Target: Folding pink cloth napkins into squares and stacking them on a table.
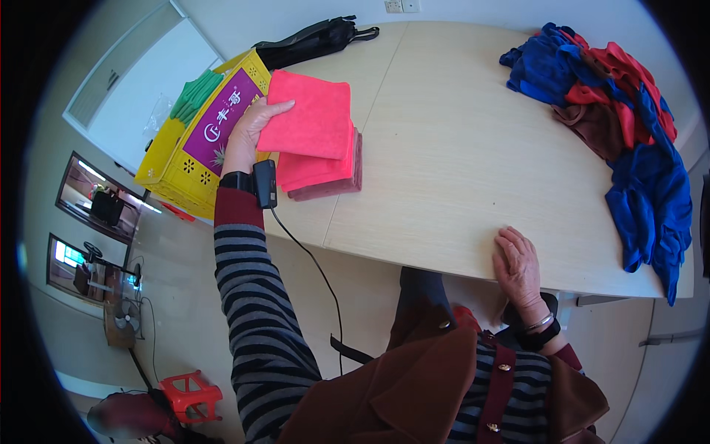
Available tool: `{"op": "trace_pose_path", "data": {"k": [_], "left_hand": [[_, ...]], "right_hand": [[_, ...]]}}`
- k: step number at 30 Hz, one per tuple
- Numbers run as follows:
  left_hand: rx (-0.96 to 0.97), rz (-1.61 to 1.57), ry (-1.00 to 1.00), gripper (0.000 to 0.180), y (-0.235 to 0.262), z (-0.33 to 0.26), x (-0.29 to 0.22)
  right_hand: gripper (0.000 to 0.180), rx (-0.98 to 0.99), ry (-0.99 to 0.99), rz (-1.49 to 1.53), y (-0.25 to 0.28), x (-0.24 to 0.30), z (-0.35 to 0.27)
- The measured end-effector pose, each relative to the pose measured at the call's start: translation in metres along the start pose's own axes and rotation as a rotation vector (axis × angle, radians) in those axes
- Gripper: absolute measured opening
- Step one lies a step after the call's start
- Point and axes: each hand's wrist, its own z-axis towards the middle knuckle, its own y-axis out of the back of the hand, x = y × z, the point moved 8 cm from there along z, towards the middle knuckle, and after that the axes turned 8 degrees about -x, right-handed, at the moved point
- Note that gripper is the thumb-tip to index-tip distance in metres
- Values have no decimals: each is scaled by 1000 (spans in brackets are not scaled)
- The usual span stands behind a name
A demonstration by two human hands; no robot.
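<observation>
My left hand (259,122) grips the left edge of a folded pink-red towel (314,111), its thumb lying on top and the other fingers hidden beneath. Under that towel a stack shows: another folded pink-red towel (314,172) and, at the bottom, brownish-red folded cloth (346,185). Whether the held towel rests on the stack or hovers just above it, I cannot tell. My right hand (516,260) lies on the table's near edge, fingers loosely curved, with nothing in it. A heap of loose blue, red and brown cloths (592,89) lies at the far right.
A yellow plastic crate (164,169) with a purple panel stands left of the stack, green cloths (196,96) inside. Behind it lies a black bag (314,43). A cable (314,259) hangs from my left wrist. A red stool (191,396) stands on the floor, lower left.
</observation>
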Motion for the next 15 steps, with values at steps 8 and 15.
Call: {"op": "trace_pose_path", "data": {"k": [8, 15], "left_hand": [[-144, 101, 67, 47, 37, -3, 48], [-69, -94, 234, 47, 62, 10, 98]], "right_hand": [[32, 1, 0, -10, 3, 0, -1], [32, 1, -5, -15, 2, 2, 0]]}}
